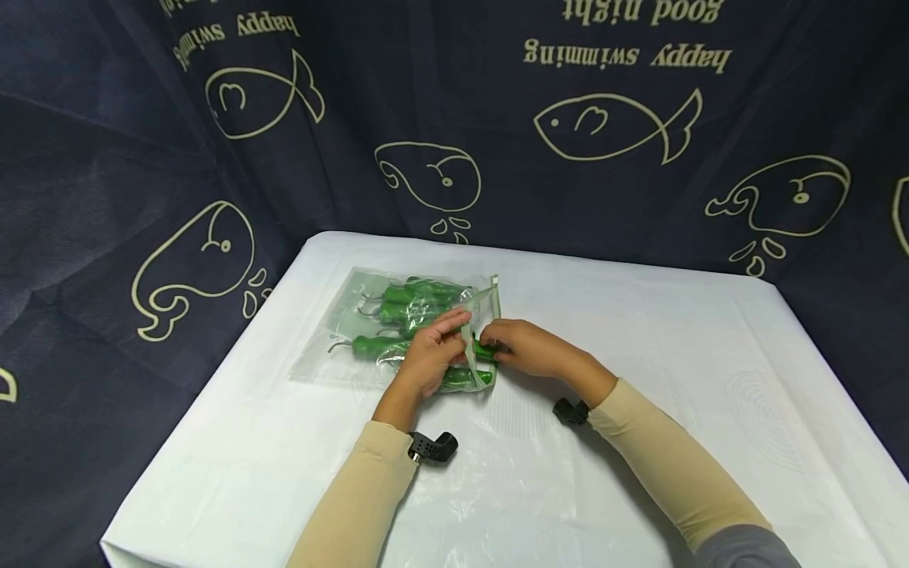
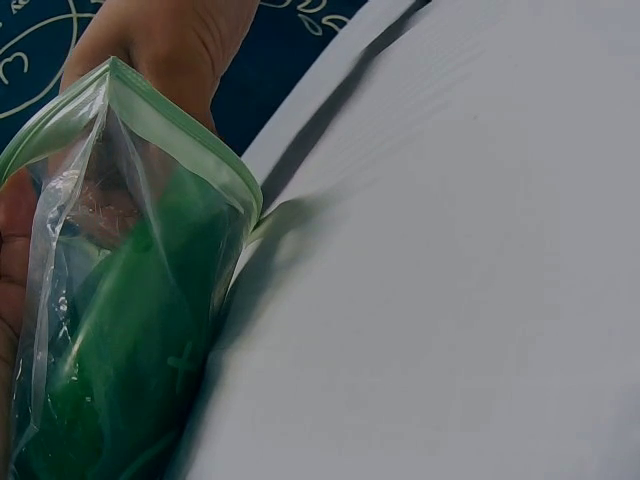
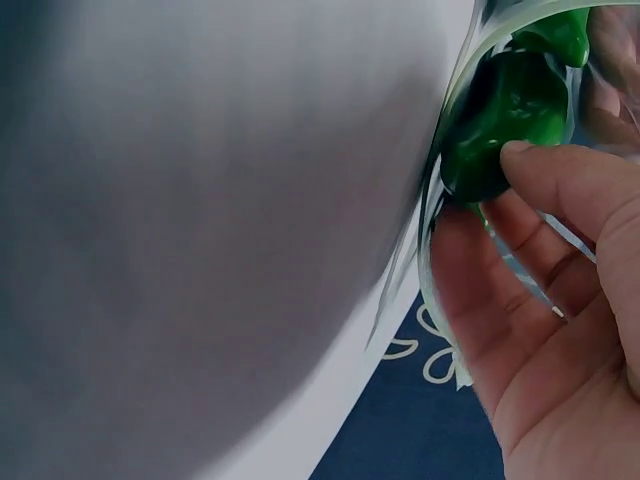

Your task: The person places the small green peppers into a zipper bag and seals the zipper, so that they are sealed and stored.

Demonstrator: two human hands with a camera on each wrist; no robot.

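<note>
A clear zip bag (image 1: 323, 335) with a pale green zip edge (image 2: 185, 145) lies on the table and contains several green peppers (image 1: 372, 347). At its right end, my left hand (image 1: 426, 361) holds the rim of the mouth, which gapes. My right hand (image 1: 531, 347) is at that mouth, its thumb and fingers pinching the end of a green pepper (image 3: 510, 115). The rest of this pepper lies inside the bag. Below it another pepper (image 1: 465, 379) shows through the plastic, near the opening. In the left wrist view the left fingers are mostly cut off.
A white cloth covers the table (image 1: 611, 489). Behind it and to the left hangs a dark blue curtain (image 1: 497, 102) with fish and whale drawings. Each wrist wears a black camera; the left one (image 1: 435, 448) sits just above the tabletop.
</note>
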